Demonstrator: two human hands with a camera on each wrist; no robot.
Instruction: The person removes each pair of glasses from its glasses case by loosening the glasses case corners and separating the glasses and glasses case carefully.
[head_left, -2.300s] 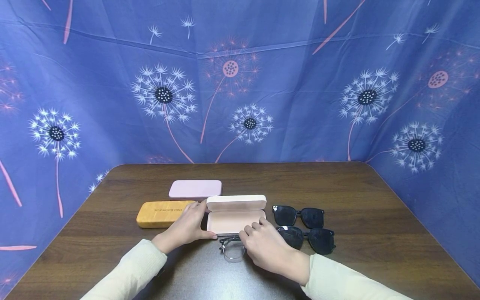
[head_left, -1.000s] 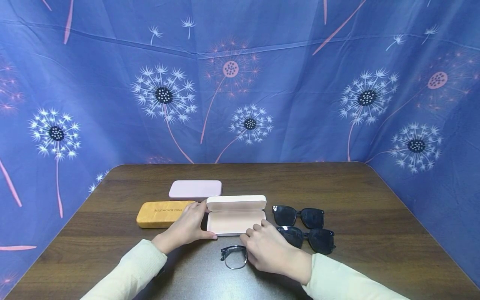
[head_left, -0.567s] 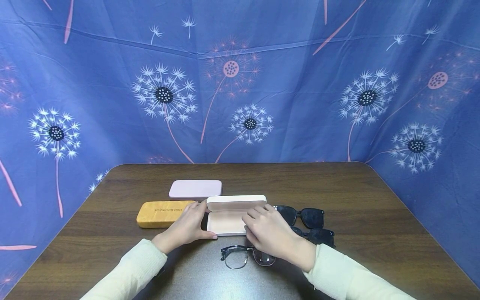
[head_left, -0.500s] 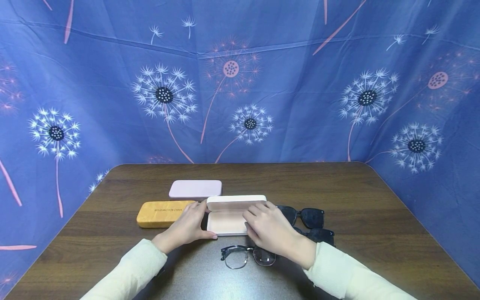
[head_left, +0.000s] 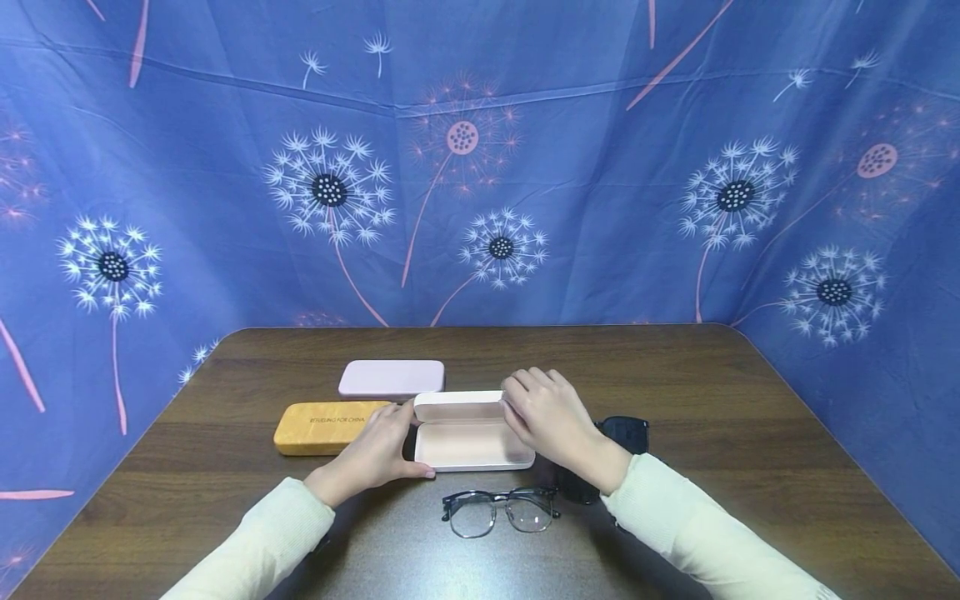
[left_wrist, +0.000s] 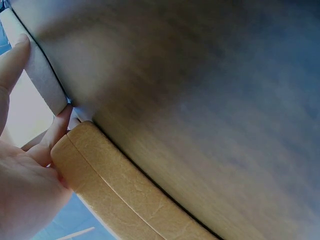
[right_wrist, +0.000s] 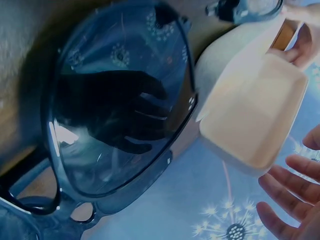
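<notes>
A white glasses case (head_left: 474, 450) lies unlatched with its lid raised, its pale pink inside bare. My left hand (head_left: 375, 450) grips its left end, thumb at the front corner and fingers behind. In the left wrist view these fingers also lie against the yellow case (left_wrist: 115, 175). At the lid's right end is my right hand (head_left: 551, 417); the right wrist view shows its loosely spread fingers (right_wrist: 287, 182) by the lid's (right_wrist: 255, 110) edge, one tip seemingly touching. Clear eyeglasses (head_left: 500, 497) with dark upper rims rest just in front of the case.
Two pairs of dark sunglasses, a rear pair (head_left: 628, 433) and a front pair (head_left: 579, 488), sit partly hidden under my right forearm. A closed yellow case (head_left: 322, 429) stands left, a closed pink case (head_left: 392, 378) behind it. Patterned blue cloth (head_left: 480, 167) surrounds the wooden table (head_left: 675, 358).
My right hand has let go of the clear eyeglasses, after they slid toward me, and has risen to the lid's right end. The left hand stays on the case.
</notes>
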